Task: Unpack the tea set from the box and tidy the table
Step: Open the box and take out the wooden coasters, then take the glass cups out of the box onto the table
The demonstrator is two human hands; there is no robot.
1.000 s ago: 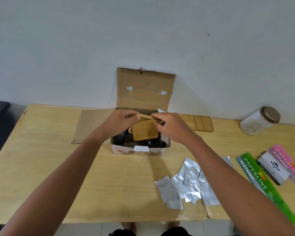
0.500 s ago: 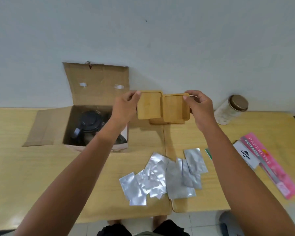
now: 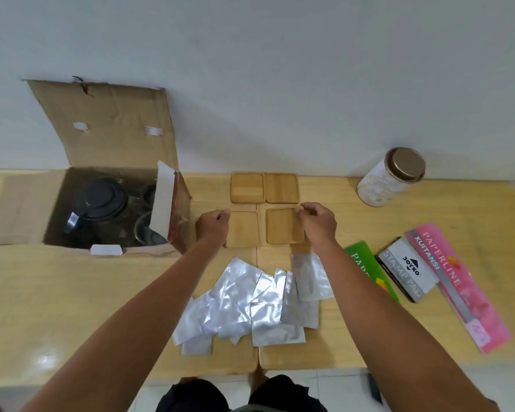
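Bare table between coasters and jar; box crowds the left, foil packets clutter the front.

A home or small office is suggested: a plain wall, a wooden table, receipt books, a stamp pad box and a tiled floor are seen.

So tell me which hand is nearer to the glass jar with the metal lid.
Right. The right hand sits on a wooden coaster, left of the jar and nearer the person; the left hand is farther left, beside the cardboard box.
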